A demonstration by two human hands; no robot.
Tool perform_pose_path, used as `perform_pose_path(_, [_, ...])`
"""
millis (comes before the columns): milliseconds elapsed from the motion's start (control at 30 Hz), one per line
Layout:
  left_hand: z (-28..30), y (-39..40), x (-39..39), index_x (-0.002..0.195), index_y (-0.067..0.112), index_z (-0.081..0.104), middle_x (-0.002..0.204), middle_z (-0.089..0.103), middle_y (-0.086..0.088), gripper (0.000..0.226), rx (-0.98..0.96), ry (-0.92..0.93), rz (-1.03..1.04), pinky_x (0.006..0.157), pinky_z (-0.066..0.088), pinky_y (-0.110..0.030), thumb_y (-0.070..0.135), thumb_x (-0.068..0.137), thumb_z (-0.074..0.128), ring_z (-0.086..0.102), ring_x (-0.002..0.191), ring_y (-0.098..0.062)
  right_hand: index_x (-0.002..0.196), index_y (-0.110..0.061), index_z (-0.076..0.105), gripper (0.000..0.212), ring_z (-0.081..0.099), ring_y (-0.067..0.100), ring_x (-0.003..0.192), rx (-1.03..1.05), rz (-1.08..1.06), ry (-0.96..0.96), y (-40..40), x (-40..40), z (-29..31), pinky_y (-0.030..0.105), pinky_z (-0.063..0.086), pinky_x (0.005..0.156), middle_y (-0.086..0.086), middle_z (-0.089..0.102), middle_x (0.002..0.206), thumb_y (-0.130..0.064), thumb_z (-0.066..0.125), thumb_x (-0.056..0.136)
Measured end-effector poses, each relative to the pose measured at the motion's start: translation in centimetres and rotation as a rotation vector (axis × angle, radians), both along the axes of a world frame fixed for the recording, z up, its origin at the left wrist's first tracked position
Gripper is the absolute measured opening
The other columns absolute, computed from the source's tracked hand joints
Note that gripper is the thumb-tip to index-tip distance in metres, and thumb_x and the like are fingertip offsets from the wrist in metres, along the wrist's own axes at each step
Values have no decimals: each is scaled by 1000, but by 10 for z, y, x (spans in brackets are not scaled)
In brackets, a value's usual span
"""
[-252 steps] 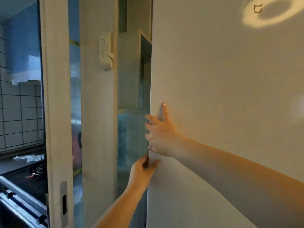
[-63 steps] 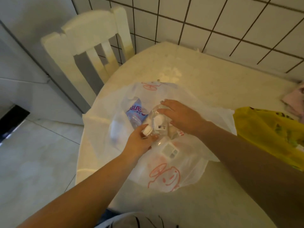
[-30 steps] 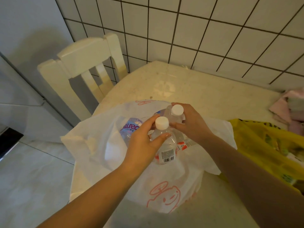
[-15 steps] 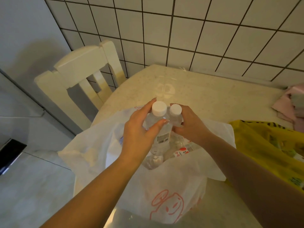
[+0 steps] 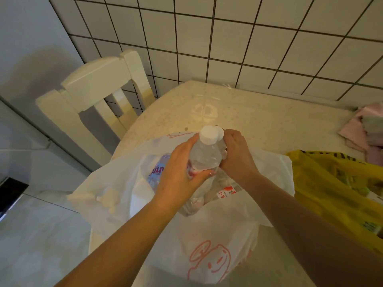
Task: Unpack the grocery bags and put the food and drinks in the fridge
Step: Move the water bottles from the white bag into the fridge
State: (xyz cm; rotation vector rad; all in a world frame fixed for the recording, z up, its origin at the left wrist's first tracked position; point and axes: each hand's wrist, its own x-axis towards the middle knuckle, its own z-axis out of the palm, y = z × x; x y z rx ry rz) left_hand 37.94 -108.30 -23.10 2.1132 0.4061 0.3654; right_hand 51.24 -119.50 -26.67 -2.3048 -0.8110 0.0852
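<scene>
two bottles are coming up out of the bag together, and that is the whole business right now. going from big to small: the pale table (image 5: 259,121) is sitting against a tiled wall (image 5: 228,38), with a white chair (image 5: 99,90) tucked in at its left end. a yellow bag (image 5: 331,183) is lying to the right, some pink cloths (image 5: 364,127) are sitting beyond it, and the white grocery bag (image 5: 207,235) is slumping open in front of the person. a blue-labelled bottle (image 5: 158,172) is lying inside it, on the left.

above the bag's mouth the left hand (image 5: 178,172) is wrapping its fingers round the body of a clear water bottle (image 5: 204,156), thumb across the label. the right hand (image 5: 236,154) is curling round a second bottle (image 5: 221,134) just behind the first; only a sliver of its cap is showing, so i am judging that hold from the way the fingers are bending.

to do this well, i would say each hand should be gripping lower on the body, not near the cap, since thin plastic flexes and slips. lifting straight up until the bases are clearing the bag's rim should stop the film from dragging along. the fridge is not showing here, so carrying both upright and close to the body seems sensible.
</scene>
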Motion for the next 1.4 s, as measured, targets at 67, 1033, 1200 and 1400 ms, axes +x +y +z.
perform_pose_path(67, [0, 5, 0, 115, 62, 24, 113, 34, 42, 70, -55, -25, 38, 79, 29, 3, 40, 71, 75, 40, 106, 14, 131, -17, 44, 65, 41, 21, 116, 5, 10, 39, 3, 1, 1, 30, 38, 96, 6, 45, 128, -21, 74, 74])
perform_pose_path(1033, [97, 58, -288, 119, 52, 39, 114, 53, 30, 72, -22, -282, 444, 87, 51, -20, 51, 54, 71, 54, 109, 7, 131, -36, 41, 69, 50, -3, 116, 198, 804, 238, 57, -218, 182, 20, 53, 86, -18, 53, 125, -9, 72, 75])
perform_pose_path(1200, [87, 69, -392, 124, 47, 43, 121, 59, 14, 75, -34, -267, 658, 91, 53, -39, 42, 57, 76, 57, 111, -4, 119, -50, 38, 66, 51, -5, 112, 114, 1011, 240, 109, -302, 171, 13, 50, 83, -18, 52, 121, -15, 73, 75])
perform_pose_path(1400, [85, 109, -516, 131, 38, 43, 126, 56, 14, 82, -37, -263, 853, 95, 51, -40, 41, 56, 76, 55, 115, -4, 128, -39, 41, 65, 54, 5, 115, 78, 1146, 249, 182, -412, 159, 30, 53, 90, -11, 55, 125, -20, 72, 75])
